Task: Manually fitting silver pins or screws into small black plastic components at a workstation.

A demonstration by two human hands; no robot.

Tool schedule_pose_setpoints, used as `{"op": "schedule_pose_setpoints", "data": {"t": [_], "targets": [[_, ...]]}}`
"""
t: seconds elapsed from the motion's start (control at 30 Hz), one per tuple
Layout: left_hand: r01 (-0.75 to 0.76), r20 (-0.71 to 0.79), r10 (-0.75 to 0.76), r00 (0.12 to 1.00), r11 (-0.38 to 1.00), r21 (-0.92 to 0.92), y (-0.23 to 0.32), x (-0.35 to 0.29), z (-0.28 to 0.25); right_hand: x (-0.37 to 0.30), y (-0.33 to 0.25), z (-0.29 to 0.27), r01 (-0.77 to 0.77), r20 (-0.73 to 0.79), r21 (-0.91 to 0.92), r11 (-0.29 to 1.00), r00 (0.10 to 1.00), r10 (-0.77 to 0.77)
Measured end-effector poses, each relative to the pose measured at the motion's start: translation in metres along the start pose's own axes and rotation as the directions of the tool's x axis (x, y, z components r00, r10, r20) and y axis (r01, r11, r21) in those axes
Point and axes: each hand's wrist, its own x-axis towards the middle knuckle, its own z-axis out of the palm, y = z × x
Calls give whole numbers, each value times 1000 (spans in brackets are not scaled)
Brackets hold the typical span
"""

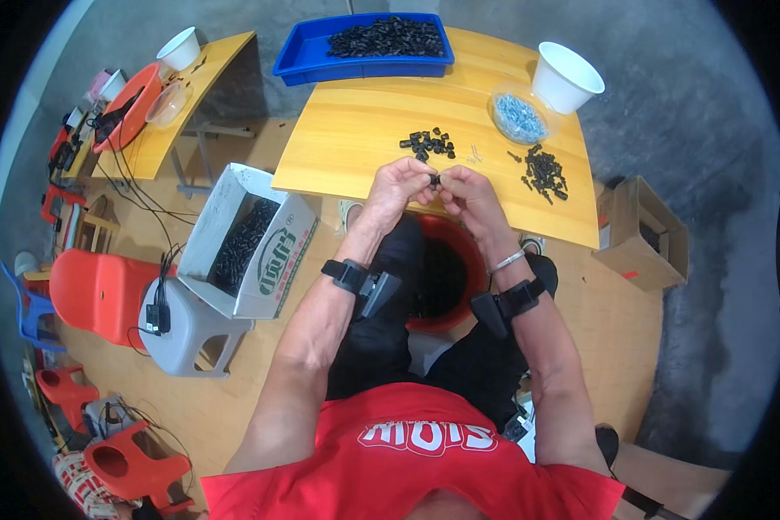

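My left hand (396, 187) and my right hand (472, 199) meet above the near edge of the wooden table (338, 143). Between their fingertips is a small black plastic part (434, 179), pinched from both sides; its exact kind is too small to make out. Just beyond my hands lies a loose group of short black plastic pieces (426, 143). A few thin metal screws (475, 154) rest to the right of that group. Farther right is a pile of longer black parts (545, 173).
A blue tray (295, 65) of black parts stands at the back, with a clear tub of silvery screws (520, 119) and a white bucket (568, 78) at back right. Below my hands is a red basin (475, 277). Boxes (273, 260) and stools (191, 334) flank the table.
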Motion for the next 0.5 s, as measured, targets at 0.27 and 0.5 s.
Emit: {"op": "schedule_pose_setpoints", "data": {"t": [0.27, 0.5], "targets": [[-6, -87, 15, 996, 995, 97, 7, 1, 1, 4, 7, 12, 129, -57, -17, 991, 990, -130], [3, 8, -4, 1000, 997, 80, 7, 0, -1, 5, -6, 2, -16, -17, -61, 998, 1000, 15]]}}
